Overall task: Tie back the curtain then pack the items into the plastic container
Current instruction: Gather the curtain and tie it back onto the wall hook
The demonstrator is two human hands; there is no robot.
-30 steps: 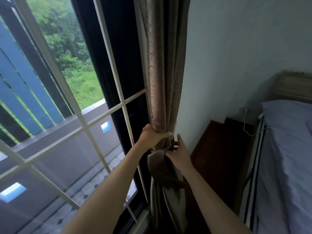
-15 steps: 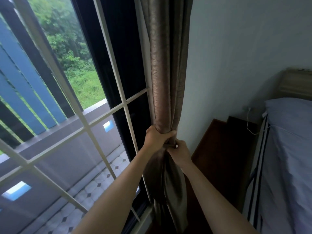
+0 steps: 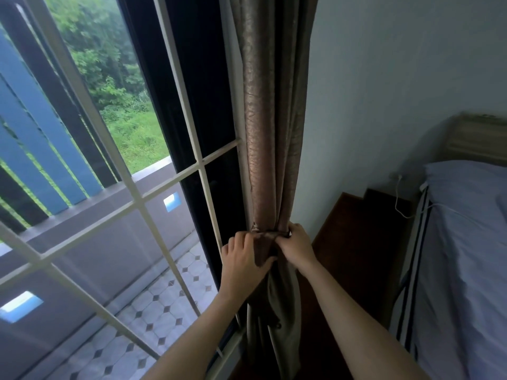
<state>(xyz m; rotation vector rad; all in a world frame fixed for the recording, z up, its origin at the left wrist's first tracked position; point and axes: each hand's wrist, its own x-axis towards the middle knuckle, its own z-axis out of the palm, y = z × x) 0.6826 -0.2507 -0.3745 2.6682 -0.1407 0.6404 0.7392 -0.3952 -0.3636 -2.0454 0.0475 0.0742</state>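
Note:
A brown curtain [image 3: 270, 138] hangs gathered into a narrow bunch between the window and the wall. A dark tie-back band [image 3: 270, 232] wraps it at waist height. My left hand [image 3: 242, 260] grips the band and the fabric just below it from the window side. My right hand [image 3: 297, 246] pinches the band's right end against the curtain. Both hands touch each other over the bunch. Below them the curtain hangs loose in folds. The plastic container and the items are out of view.
A white-barred window [image 3: 137, 198] fills the left, with a balcony and greenery outside. A dark wooden bedside table [image 3: 354, 242] stands right of the curtain. A bed with a grey sheet [image 3: 466, 256] and a white cable [image 3: 397, 198] lie at the right.
My left hand has slid from the top of the bunch down to below the band. My right hand has moved up onto the band's right end. The loose fabric flap now lies wrapped flat.

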